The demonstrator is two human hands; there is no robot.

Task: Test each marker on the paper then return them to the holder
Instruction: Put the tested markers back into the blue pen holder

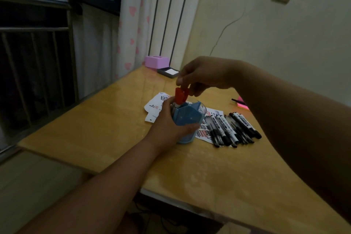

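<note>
while the left hand (pixel 171 121) grips the blue holder (pixel 187 119) mid-desk (pixel 106 129), the right hand (pixel 201 74) pinches red-capped markers (pixel 181 96) standing in it.

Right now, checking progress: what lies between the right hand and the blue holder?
Head view: red-capped markers stand in the holder, their caps pinched by the right hand.

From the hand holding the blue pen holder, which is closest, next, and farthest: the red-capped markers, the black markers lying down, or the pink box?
1. The red-capped markers, standing in the blue plastic holder that the left hand grips.
2. The black-capped markers lying in a row, off to its right.
3. The pink plastic box, far back beyond it.
</note>
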